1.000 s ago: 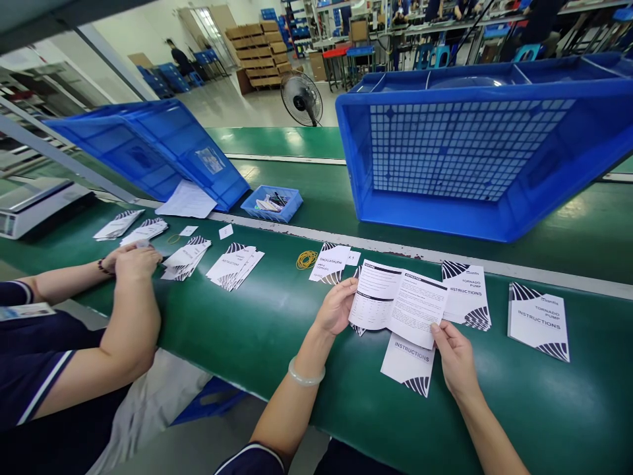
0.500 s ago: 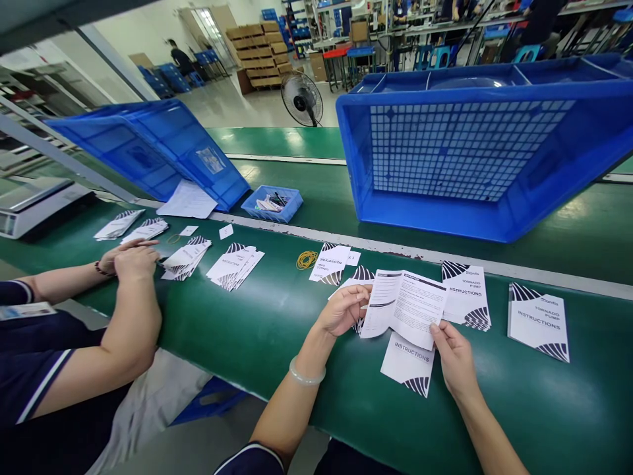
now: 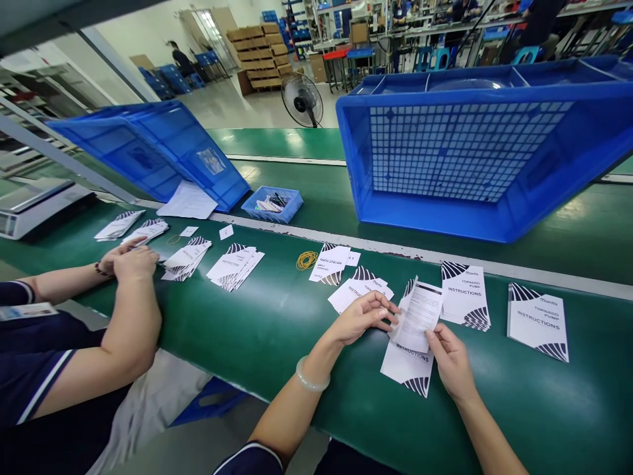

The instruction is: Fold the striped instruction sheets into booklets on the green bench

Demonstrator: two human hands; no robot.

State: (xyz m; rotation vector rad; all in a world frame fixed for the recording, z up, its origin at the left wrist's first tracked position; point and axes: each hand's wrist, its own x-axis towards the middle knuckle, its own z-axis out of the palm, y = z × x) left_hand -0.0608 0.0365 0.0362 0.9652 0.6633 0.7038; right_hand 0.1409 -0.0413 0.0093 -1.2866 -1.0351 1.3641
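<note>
A partly folded instruction booklet (image 3: 420, 313), its printed inside page showing, is held above the table. My right hand (image 3: 451, 359) pinches its lower right corner between thumb and fingers. At the booklet's left leaf is my left hand (image 3: 368, 318), fingers apart and bent; whether the fingertips touch the paper is hard to tell. Directly below lies another booklet (image 3: 408, 373), cover up, its top part hidden. Fanned booklets (image 3: 353, 290) lie beyond my left hand. A stack of booklets (image 3: 465, 297) is behind my right hand, and a neat stack (image 3: 539, 323) sits farther right.
Yellow rubber bands (image 3: 306, 260) lie beside a booklet (image 3: 330, 264). A large blue crate (image 3: 435, 221) leans beyond the table's back edge, with a small blue tray (image 3: 291, 208) to its left. At left, a co-worker's hands (image 3: 133, 257) rest near more booklet piles (image 3: 235, 266).
The booklet's left leaf has swung in toward the right page, narrowing the opening. My left hand has moved right with it and its fingers have spread. My right hand keeps its pinch.
</note>
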